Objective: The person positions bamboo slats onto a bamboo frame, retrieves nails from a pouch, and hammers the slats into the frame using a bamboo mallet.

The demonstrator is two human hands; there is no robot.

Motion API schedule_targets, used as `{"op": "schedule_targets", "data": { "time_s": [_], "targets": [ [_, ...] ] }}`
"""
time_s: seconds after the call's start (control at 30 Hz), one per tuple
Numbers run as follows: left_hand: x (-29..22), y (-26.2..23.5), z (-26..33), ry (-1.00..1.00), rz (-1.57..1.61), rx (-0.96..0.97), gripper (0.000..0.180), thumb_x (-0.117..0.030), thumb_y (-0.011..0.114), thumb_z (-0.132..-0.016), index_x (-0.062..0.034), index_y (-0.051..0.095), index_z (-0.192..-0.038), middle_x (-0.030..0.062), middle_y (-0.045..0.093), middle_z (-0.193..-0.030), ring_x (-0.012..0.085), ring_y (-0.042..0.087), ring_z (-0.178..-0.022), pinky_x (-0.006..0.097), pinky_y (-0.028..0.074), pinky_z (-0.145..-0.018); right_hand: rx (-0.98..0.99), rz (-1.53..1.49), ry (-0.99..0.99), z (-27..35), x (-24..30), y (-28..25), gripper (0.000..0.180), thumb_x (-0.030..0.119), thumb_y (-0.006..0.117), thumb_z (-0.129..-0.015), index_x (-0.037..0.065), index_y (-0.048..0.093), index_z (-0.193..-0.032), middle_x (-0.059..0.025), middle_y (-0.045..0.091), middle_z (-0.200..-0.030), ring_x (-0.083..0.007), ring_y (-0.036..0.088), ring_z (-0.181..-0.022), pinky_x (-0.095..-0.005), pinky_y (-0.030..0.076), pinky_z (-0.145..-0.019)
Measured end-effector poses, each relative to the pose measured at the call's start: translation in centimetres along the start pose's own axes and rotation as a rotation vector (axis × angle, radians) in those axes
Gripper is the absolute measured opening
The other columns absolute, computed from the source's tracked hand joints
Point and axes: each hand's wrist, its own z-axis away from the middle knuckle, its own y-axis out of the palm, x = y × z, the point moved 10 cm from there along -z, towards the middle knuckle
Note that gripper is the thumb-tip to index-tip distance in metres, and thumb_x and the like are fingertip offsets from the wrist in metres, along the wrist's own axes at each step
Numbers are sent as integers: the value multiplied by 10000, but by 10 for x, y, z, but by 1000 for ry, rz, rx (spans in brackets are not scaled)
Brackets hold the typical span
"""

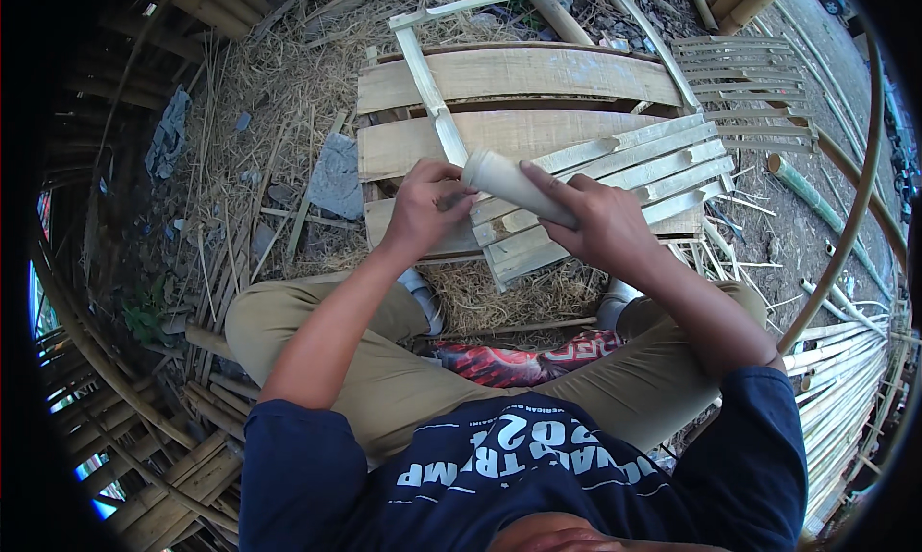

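Note:
My right hand (603,227) grips a pale, round bamboo tube (507,181) that points up and to the left. The fingers of my left hand (421,208) curl at the tube's open end and touch its rim. Both hands hover over a bundle of flat split-bamboo slats (634,172) lying across wide curved bamboo planks (519,76). A long thin strip (434,100) runs from the planks' far left corner down to my left hand. My knees, in tan trousers, frame the spot.
Straw and bamboo shavings (279,100) cover the ground at left. A woven bamboo panel (749,81) lies at far right, with stacked split strips (845,379) beside my right knee and more strips (163,485) at lower left. A green bamboo piece (807,192) lies on the dirt.

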Motion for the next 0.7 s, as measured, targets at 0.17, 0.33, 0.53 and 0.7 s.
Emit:
{"op": "schedule_targets", "data": {
  "time_s": [0.17,0.33,0.53,0.7],
  "targets": [
    [1,2,-2,20,-27,0,136,-96,826,-774,-50,777,-892,49,730,-1068,267,630,-1135,416,502,-967,-151,-122,3,2,3,-23,753,226,761,-839,274,481,-1536,-130,660,-861,-356,691,-735,-469,557,-679],
    [17,12,-3,12,64,71,114,-121,810,-815,-93,762,-914,46,745,-1111,276,580,-1343,571,246,-1230,16,-67,-16,1,-3,8,760,225,765,-836,275,478,-1538,-131,652,-846,-346,687,-748,-460,554,-699],
    [26,17,-4,21,67,72,93,-157,812,-820,-119,736,-857,41,759,-1024,243,641,-1266,601,178,-1247,11,-54,-33,-2,-3,7,757,215,765,-838,272,480,-1537,-134,647,-841,-347,680,-740,-458,548,-686],
    [27,11,-2,7,109,41,103,-180,824,-811,-122,751,-853,26,775,-991,217,692,-1165,581,192,-1247,-185,-206,-26,-5,12,-23,750,208,774,-836,269,492,-1529,-139,649,-836,-350,684,-738,-456,547,-687]
  ]
}}
